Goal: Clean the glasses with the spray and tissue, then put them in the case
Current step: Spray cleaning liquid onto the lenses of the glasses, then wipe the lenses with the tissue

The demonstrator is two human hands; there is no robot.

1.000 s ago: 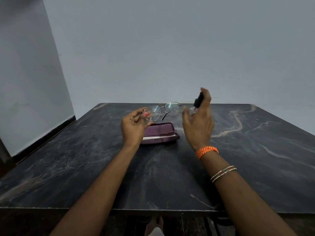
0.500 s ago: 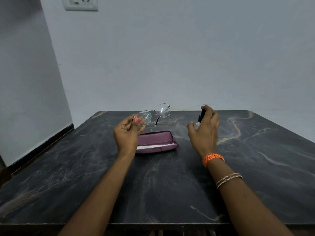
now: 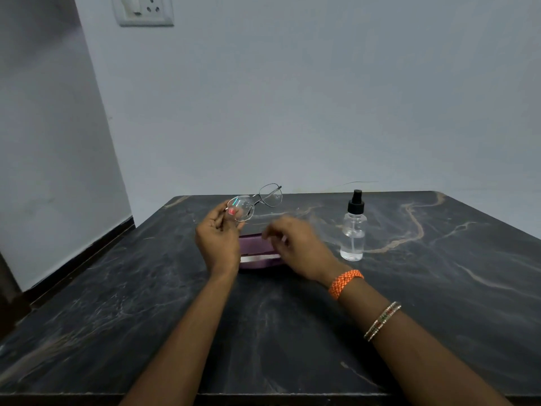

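A pair of thin wire-framed glasses (image 3: pixel 257 200) is held up in the air above the far middle of a dark marbled tabletop (image 3: pixel 146 303). The frame's long axis runs from the near left up to the far right, so one lens sits at the holder's fingertips and the other juts away toward the back wall.

The left hand (image 3: pixel 218 238) pinches the nearer lens end between thumb and curled fingers. The right hand (image 3: pixel 295 244) hovers just right of it and lower, motion-blurred, fingers loosely bent and holding nothing as far as can be seen. It is the free hand, and it lies close beneath the far lens.

Directly below both hands lies a purple glasses case (image 3: pixel 257 254), closed, its long side running left to right across the tabletop and partly hidden by the hands.

To the right of the right hand, a little apart, a clear spray bottle (image 3: pixel 353 232) with a black pump top stands upright on the tabletop.

No tissue is visible anywhere in view. Wiping probably comes next, and the right hand is better placed for it, though what it would wipe with cannot be told.
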